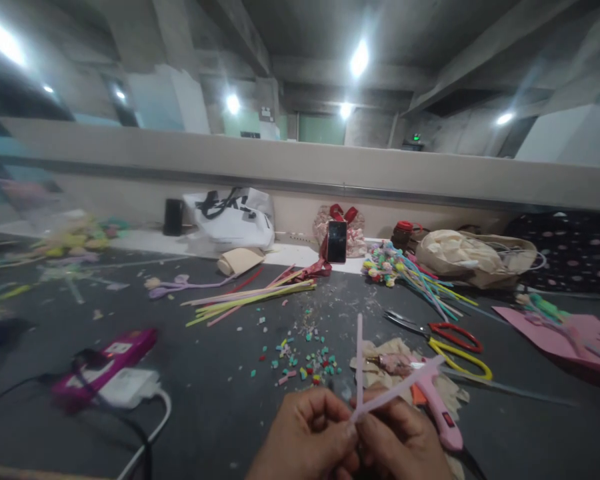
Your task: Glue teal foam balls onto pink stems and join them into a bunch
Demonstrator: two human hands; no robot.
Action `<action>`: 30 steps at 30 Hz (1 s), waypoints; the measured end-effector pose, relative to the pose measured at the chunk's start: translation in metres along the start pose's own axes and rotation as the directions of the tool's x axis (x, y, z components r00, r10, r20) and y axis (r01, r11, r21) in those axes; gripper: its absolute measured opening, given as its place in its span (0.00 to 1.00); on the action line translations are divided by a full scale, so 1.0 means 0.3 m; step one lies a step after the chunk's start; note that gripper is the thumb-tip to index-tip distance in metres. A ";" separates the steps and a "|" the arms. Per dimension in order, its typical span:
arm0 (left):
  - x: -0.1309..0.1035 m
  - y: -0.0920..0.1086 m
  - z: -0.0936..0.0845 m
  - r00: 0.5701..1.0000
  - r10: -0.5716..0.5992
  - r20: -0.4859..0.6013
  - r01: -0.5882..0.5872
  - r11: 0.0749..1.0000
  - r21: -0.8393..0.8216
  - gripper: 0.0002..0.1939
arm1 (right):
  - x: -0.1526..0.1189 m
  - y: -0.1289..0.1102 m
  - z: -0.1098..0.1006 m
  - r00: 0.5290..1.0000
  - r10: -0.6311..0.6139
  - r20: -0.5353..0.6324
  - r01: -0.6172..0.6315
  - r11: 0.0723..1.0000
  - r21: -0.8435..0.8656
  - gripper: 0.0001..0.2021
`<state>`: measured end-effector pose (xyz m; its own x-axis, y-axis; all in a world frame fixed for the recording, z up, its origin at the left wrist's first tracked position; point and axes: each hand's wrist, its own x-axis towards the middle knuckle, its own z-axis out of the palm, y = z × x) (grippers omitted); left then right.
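At the bottom centre, my left hand point(305, 433) and my right hand point(400, 433) are side by side, fingertips nearly touching. Both pinch a pale pink strip point(399, 388), which forms a V from the fingertips, one arm upright and the other slanting up to the right. A pink glue gun point(437, 407) lies just beyond my right hand on a crumpled beige cloth point(395, 348). Small cut pieces in green, pink, red and yellow point(317, 363) are scattered beyond my left hand. What the lower fingers do is partly hidden.
Scissors point(455, 340) with red and yellow handles lie right of centre. Yellow and pink strips point(250, 300), a phone point(337, 241) and a bundle of coloured stems point(420, 277) are farther back. A magenta power strip point(105, 370) with cables is at left, pink paper point(540, 333) at right.
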<state>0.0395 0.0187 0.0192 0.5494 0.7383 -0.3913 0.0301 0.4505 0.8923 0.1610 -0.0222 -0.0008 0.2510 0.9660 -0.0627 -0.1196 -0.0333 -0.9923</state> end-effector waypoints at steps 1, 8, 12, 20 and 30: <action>-0.002 0.005 -0.001 1.000 0.008 0.002 -0.008 1.000 -0.008 0.16 | 0.008 -0.001 0.002 1.000 0.008 0.012 -0.008 0.999 0.035 0.13; -0.005 0.014 -0.046 0.996 0.039 0.075 -0.032 0.995 -0.095 0.16 | 0.057 0.006 0.013 0.976 -0.010 0.218 -0.018 0.992 0.126 0.11; -0.005 0.012 -0.060 0.995 0.039 0.097 -0.025 0.990 -0.141 0.15 | 0.065 0.013 0.019 0.974 -0.012 0.228 -0.034 0.979 0.199 0.10; -0.007 0.019 -0.057 0.994 0.021 0.103 -0.002 0.984 -0.179 0.16 | 0.065 -0.012 0.020 0.965 -0.089 0.246 0.064 0.992 0.107 0.08; -0.015 0.016 -0.076 0.981 -0.049 0.189 0.101 0.956 -0.275 0.09 | 0.059 -0.119 -0.034 0.609 -0.586 0.535 0.792 0.479 -0.377 0.13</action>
<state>0.0183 0.0290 0.0202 0.6954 0.6071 -0.3845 -0.1460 0.6432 0.7517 0.1795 -0.0066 0.0324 -0.2909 0.7449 0.6004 0.5041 0.6527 -0.5656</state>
